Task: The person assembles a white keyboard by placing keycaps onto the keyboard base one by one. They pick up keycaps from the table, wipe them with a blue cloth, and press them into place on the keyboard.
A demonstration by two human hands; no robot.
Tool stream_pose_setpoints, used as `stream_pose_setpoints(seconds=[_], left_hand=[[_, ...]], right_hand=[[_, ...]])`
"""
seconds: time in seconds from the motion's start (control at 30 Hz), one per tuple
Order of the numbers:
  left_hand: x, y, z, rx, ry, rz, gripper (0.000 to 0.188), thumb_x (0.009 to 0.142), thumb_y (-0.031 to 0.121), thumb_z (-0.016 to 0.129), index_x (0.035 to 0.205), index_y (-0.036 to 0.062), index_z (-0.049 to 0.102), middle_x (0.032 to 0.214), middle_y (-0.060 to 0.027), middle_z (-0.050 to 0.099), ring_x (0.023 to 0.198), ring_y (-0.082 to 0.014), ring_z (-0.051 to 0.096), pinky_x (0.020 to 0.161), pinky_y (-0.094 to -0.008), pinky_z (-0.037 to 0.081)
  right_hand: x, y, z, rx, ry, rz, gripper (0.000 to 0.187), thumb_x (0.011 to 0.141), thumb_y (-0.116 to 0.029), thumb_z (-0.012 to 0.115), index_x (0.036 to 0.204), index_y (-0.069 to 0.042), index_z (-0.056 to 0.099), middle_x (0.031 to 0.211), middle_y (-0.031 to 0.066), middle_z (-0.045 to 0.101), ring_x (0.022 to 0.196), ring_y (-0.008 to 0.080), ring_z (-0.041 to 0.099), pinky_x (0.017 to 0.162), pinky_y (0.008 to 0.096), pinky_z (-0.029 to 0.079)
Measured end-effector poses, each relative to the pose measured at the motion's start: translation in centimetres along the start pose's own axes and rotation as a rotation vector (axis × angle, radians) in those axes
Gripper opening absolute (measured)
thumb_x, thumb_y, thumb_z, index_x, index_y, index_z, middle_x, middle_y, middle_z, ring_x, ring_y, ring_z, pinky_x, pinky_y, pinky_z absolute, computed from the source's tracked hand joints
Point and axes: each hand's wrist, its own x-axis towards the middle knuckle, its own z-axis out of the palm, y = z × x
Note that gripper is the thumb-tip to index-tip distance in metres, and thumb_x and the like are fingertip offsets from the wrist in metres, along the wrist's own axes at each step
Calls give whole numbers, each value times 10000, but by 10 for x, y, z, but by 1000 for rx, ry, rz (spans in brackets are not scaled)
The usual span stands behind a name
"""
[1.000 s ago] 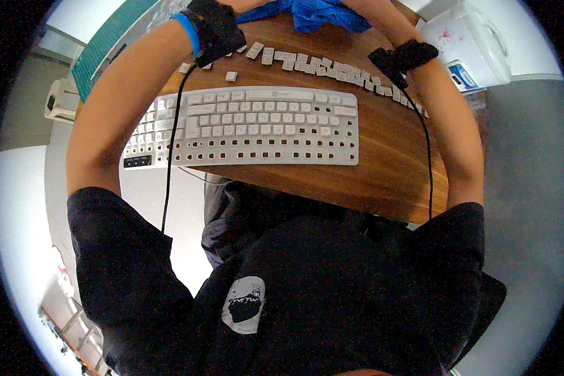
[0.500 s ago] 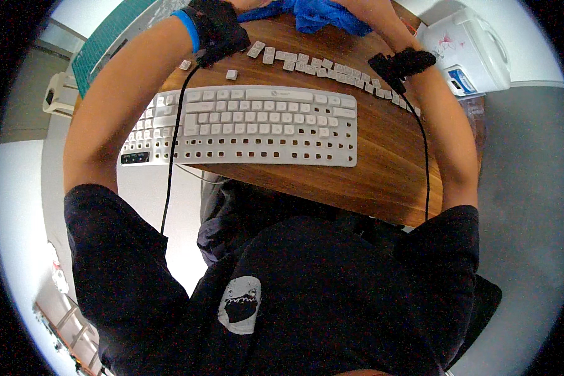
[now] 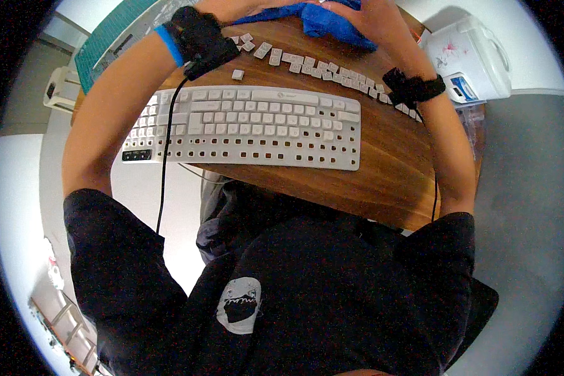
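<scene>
Both hands meet at the far edge of the picture, partly cut off by it. My left hand [image 3: 247, 9] reaches across from the left, its fingers closed along a crumpled blue cloth [image 3: 335, 28]. My right hand [image 3: 379, 20] comes in over the cloth's right side; its fingertips pinch a small white keycap, just showing at the top edge. Below them lies a white keyboard [image 3: 282, 96], its two rows nearest me mostly bare sockets, with keycaps on the rows farther off. Loose white keycaps [image 3: 338, 74] form a slanting band between keyboard and hands; a single keycap [image 3: 238, 74] lies apart.
The wooden table [image 3: 395, 163] carries all this. A green cutting mat [image 3: 97, 53] lies at the far left, a white lidded appliance [image 3: 473, 59] at the far right. Black cables hang from wrist-worn devices [image 3: 200, 41] along both arms. A pale stool [image 3: 59, 88] stands left.
My right hand has come nearer and further into view, with the small white keycap now showing at its fingertips. The left wrist has shifted slightly left and nearer, uncovering more loose keycaps.
</scene>
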Motion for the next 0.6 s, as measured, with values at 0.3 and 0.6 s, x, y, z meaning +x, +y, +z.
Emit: stream_pose_setpoints(seconds=[0.3,0.6], left_hand=[[-55,42,-2,-189,-99,21,186,959,188,890,1023,15,864,868,-29,814,753,-57,647,711,-277,560],[-99,57,12,-395,-231,0,139,992,98,817,1091,2,801,971,-81,816,910,-130,746,818,-282,597]], right_hand=[[-31,-56,-14,27,-15,112,324,944,-175,865,1213,-27,758,1094,163,777,942,259,762,854,361,614],[-73,-72,-11,138,77,-21,280,856,-80,894,1107,-62,771,1093,82,775,1023,237,768,879,350,625]])
